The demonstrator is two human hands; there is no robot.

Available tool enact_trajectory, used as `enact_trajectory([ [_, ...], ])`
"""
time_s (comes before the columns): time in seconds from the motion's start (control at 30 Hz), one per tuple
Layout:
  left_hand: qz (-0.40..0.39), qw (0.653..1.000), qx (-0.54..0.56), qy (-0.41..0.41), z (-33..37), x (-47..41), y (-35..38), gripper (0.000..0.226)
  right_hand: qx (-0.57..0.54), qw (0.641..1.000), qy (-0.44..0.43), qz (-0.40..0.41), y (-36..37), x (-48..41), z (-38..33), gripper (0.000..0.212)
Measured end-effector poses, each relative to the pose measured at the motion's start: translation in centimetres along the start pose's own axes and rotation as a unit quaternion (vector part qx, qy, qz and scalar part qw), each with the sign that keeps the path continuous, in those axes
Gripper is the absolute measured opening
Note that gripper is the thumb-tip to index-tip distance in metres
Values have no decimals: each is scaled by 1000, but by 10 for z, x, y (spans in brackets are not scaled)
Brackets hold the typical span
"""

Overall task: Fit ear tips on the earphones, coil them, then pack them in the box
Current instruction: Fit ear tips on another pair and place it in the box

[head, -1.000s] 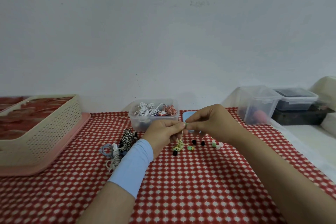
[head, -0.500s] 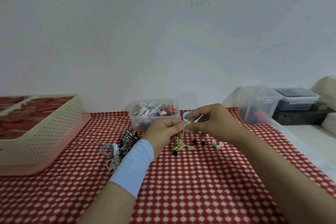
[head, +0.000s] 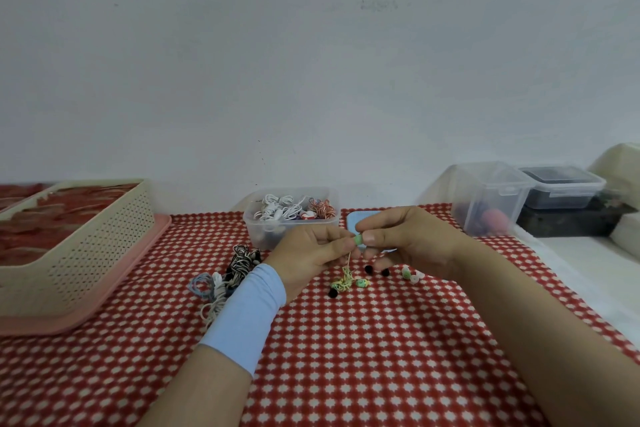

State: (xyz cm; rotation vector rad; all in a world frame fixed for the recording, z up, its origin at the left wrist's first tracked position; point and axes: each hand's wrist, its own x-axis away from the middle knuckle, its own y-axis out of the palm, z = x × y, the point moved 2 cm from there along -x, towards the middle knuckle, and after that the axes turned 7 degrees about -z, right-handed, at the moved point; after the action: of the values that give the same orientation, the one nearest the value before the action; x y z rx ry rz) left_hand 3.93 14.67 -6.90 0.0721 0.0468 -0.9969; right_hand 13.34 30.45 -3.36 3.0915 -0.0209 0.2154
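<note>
Far to the left of the left hand [head: 308,251], a cream basket [head: 86,253] sits on a pink tray [head: 62,326]. Just left of that hand's wrist lies a heap of coiled earphones [head: 228,274]. Behind its knuckles stands the clear box [head: 258,230], holding more coils. The left hand, fingers curled, pinches the yellow-green earphone [head: 343,280], whose cord hangs from the fingertips down to a small tangle on the counter [head: 346,357]. The green ear tip [head: 358,239] sits between the two hands, and the right hand [head: 412,239] pinches it with thumb and forefinger. Under the right hand lie black ear tips [head: 369,268] and pale ear tips [head: 412,274].
</note>
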Motion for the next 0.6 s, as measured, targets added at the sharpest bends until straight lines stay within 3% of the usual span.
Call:
enact_trajectory([
  [0.2,-6,1000,-1,3,-5,1,-2,20,-26,1000,17,-3,3,0,2,15],
  [0.5,0,1000,-26,3,-5,2,-3,8,-20,999,27,12,6,0,2,15],
  [0.6,-2,1000,4,-2,-6,2,-2,20,-37,999,20,5,5,2,2,16],
])
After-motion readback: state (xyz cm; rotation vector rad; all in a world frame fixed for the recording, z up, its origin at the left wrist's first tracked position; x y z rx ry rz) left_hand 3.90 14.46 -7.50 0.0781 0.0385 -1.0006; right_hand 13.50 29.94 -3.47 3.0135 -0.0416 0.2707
